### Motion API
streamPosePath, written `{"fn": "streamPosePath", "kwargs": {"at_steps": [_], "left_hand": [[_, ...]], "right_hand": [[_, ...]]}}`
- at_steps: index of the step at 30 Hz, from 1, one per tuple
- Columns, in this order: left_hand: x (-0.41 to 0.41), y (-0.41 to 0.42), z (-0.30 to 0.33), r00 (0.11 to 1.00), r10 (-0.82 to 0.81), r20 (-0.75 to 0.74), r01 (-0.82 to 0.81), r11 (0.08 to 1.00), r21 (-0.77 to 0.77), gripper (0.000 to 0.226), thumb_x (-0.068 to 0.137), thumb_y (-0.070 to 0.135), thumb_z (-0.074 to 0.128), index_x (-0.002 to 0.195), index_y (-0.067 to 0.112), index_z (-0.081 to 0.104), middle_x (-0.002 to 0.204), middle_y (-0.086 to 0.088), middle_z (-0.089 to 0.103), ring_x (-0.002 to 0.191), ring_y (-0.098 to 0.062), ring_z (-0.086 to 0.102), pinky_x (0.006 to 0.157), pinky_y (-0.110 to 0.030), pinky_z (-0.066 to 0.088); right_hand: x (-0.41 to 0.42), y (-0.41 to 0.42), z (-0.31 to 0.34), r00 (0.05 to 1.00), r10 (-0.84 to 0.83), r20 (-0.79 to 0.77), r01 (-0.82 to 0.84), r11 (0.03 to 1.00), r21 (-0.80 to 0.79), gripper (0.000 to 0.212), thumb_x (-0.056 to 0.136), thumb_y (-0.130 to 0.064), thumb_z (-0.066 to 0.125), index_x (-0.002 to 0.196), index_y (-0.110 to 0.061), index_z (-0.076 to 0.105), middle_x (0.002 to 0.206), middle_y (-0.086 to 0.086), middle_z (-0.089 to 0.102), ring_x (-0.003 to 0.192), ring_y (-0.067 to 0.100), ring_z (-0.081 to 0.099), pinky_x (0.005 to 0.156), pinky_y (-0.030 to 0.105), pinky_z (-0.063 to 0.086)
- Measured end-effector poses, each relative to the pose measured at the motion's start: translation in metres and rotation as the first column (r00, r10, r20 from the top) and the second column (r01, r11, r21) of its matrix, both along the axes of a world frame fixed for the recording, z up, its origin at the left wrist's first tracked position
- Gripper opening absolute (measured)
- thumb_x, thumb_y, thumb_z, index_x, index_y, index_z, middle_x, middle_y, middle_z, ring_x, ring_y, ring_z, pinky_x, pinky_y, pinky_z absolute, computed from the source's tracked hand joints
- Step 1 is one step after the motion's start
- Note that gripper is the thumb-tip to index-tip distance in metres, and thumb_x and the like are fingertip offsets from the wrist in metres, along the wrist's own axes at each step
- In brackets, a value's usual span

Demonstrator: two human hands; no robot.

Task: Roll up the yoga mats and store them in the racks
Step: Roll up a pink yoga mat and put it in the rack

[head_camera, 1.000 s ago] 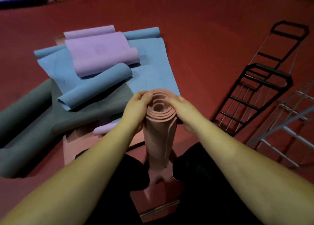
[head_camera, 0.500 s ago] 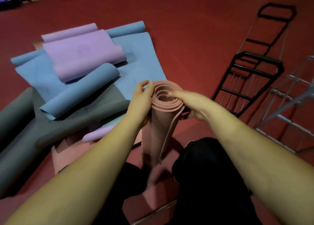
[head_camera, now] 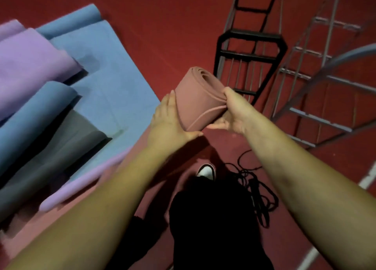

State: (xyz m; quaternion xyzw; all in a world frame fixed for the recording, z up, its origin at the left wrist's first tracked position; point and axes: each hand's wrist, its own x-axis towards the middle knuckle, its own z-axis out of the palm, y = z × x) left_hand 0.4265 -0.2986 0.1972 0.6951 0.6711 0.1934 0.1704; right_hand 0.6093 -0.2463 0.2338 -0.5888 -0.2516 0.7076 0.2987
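Observation:
A rolled pink yoga mat (head_camera: 198,98) is held up in the air between both hands, its spiral end tilted away toward the racks. My left hand (head_camera: 167,123) cups its left side and underside. My right hand (head_camera: 234,110) grips its right edge, pinching the loose outer flap. A black metal rack (head_camera: 250,51) stands on the red floor just beyond the mat. A grey metal rack (head_camera: 317,82) stands to its right. Both racks hold nothing that I can see.
To the left lies a pile of part-rolled mats: blue (head_camera: 105,70), purple (head_camera: 30,66), grey (head_camera: 61,143), and a flat pink one (head_camera: 85,198) beneath. A black cord (head_camera: 256,186) lies tangled by my shoe (head_camera: 206,171). White floor lines (head_camera: 368,178) run at right.
The pink roll has been lifted off the floor, where it stood upright, and tipped toward the racks. The view has swung right and I have risen, so the racks are closer.

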Motion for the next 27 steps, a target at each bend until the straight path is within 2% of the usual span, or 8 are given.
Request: {"fn": "streamPosePath", "kwargs": {"at_steps": [6, 8, 11, 13, 15, 18, 24, 27], "left_hand": [[0.027, 0.027, -0.050, 0.983, -0.114, -0.144, 0.104, 0.992, -0.075, 0.136, 0.055, 0.062, 0.084, 0.157, 0.011, 0.011, 0.153, -0.014, 0.029, 0.134, -0.035, 0.035, 0.109, -0.049, 0.033], [0.038, 0.032, -0.064, 0.982, -0.125, -0.143, 0.110, 0.988, -0.108, 0.136, 0.052, 0.067, 0.080, 0.156, 0.010, 0.013, 0.150, -0.014, 0.032, 0.130, -0.037, 0.039, 0.105, -0.052, 0.037], [0.061, 0.039, -0.083, 0.980, -0.158, -0.120, 0.141, 0.980, -0.143, 0.137, 0.047, 0.083, 0.055, 0.155, 0.008, 0.017, 0.146, -0.014, 0.037, 0.124, -0.038, 0.044, 0.098, -0.054, 0.043], [0.076, 0.041, -0.095, 0.978, -0.177, -0.109, 0.159, 0.975, -0.157, 0.135, 0.046, 0.087, 0.049, 0.154, 0.010, 0.020, 0.144, -0.012, 0.040, 0.121, -0.037, 0.046, 0.097, -0.052, 0.043], [0.087, 0.045, -0.107, 0.974, -0.196, -0.109, 0.174, 0.967, -0.187, 0.134, 0.047, 0.087, 0.046, 0.154, 0.012, 0.019, 0.144, -0.011, 0.039, 0.123, -0.035, 0.045, 0.100, -0.052, 0.040], [0.093, 0.054, -0.122, 0.969, -0.216, -0.117, 0.186, 0.955, -0.230, 0.132, 0.051, 0.084, 0.056, 0.155, 0.014, 0.014, 0.147, -0.010, 0.035, 0.126, -0.035, 0.041, 0.102, -0.054, 0.038], [0.099, 0.059, -0.146, 0.943, -0.259, -0.211, 0.216, 0.954, -0.207, 0.131, 0.054, 0.071, 0.080, 0.154, 0.011, 0.020, 0.144, -0.015, 0.040, 0.121, -0.040, 0.047, 0.096, -0.059, 0.044], [0.099, 0.057, -0.158, 0.948, -0.238, -0.211, 0.211, 0.967, -0.139, 0.128, 0.052, 0.079, 0.076, 0.149, 0.014, 0.026, 0.136, -0.011, 0.048, 0.113, -0.038, 0.054, 0.087, -0.058, 0.050]], "right_hand": [[0.051, 0.003, -0.102, 0.952, -0.092, -0.292, 0.041, 0.983, -0.178, 0.073, 0.092, -0.073, 0.030, 0.134, -0.018, 0.054, 0.125, 0.016, 0.064, 0.114, 0.030, 0.063, 0.080, 0.043, 0.059], [0.072, -0.004, -0.144, 0.938, -0.160, -0.308, 0.094, 0.971, -0.220, 0.080, 0.091, -0.076, 0.019, 0.134, -0.018, 0.052, 0.118, 0.018, 0.067, 0.105, 0.030, 0.068, 0.074, 0.040, 0.057], [0.100, -0.038, -0.215, 0.977, -0.211, -0.013, 0.199, 0.939, -0.282, 0.046, 0.099, -0.058, 0.034, 0.105, -0.020, 0.060, 0.111, 0.022, 0.070, 0.077, 0.021, 0.066, 0.063, 0.027, 0.043], [0.122, -0.071, -0.265, 0.941, 0.000, 0.338, 0.113, 0.942, -0.315, 0.027, 0.100, -0.035, 0.048, 0.086, -0.016, 0.061, 0.099, 0.021, 0.068, 0.063, 0.013, 0.055, 0.055, 0.023, 0.039], [0.139, -0.103, -0.302, 0.786, 0.288, 0.547, -0.055, 0.914, -0.401, 0.020, 0.098, -0.024, 0.054, 0.107, -0.010, 0.065, 0.107, 0.010, 0.064, 0.082, 0.018, 0.062, 0.070, 0.028, 0.049], [0.148, -0.118, -0.333, 0.618, 0.412, 0.670, -0.137, 0.895, -0.423, 0.037, 0.099, -0.020, 0.049, 0.134, -0.008, 0.055, 0.133, 0.014, 0.056, 0.121, 0.034, 0.054, 0.098, 0.036, 0.043], [0.143, -0.069, -0.372, 0.413, 0.294, 0.862, -0.185, 0.954, -0.236, 0.032, 0.097, -0.026, 0.051, 0.123, -0.008, 0.059, 0.127, 0.016, 0.051, 0.117, 0.037, 0.050, 0.096, 0.040, 0.041], [0.136, -0.043, -0.390, 0.352, 0.410, 0.841, -0.166, 0.912, -0.375, 0.045, 0.094, -0.038, 0.057, 0.131, -0.013, 0.054, 0.134, 0.013, 0.050, 0.127, 0.035, 0.045, 0.103, 0.044, 0.036]]}}
